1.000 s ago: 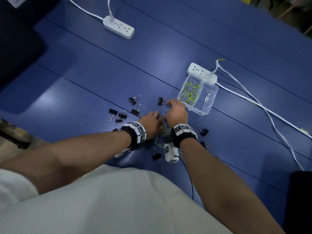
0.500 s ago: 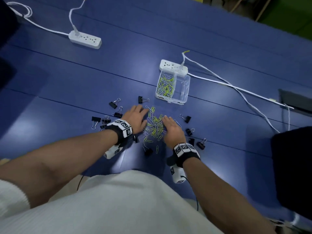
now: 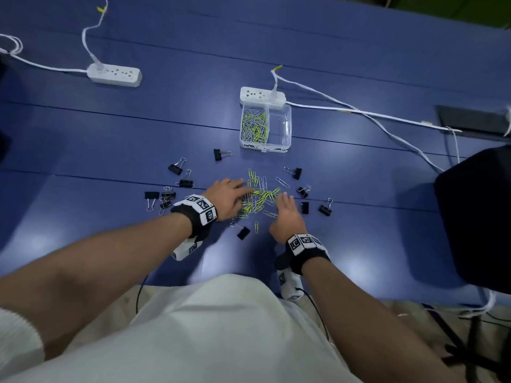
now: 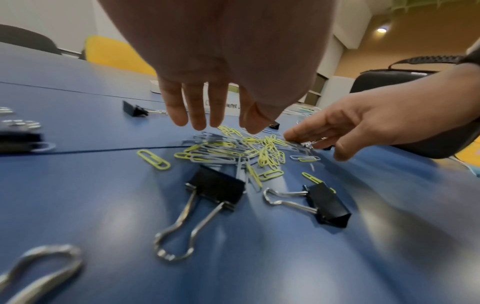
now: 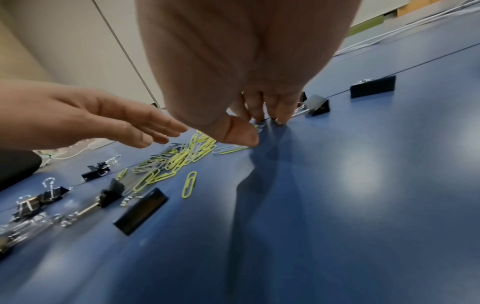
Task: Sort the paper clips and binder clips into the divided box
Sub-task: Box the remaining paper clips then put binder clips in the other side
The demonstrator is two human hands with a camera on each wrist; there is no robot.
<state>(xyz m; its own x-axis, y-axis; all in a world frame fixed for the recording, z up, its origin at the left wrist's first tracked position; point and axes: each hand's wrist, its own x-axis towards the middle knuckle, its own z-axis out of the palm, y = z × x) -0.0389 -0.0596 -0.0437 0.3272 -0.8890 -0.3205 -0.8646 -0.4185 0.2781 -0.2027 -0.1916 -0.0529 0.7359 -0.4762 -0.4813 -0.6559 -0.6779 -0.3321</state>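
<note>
A loose heap of yellow-green and silver paper clips lies on the blue table. Black binder clips are scattered around it, two of them close in the left wrist view. The clear divided box stands behind the heap; its left compartment holds paper clips and its right one looks bare. My left hand hovers flat over the heap's left side, fingers straight. My right hand rests its fingertips on the table at the heap's right edge, thumb beside a clip, and grips nothing I can see.
A white power strip touches the box's far side, and its cable runs off right. Another strip lies far left. A black bag fills the right side. The table's near edge is just below my wrists.
My right hand has drawn back from beside the box to the heap's right edge. My left hand has slid over the heap's left side. The head view has shifted.
</note>
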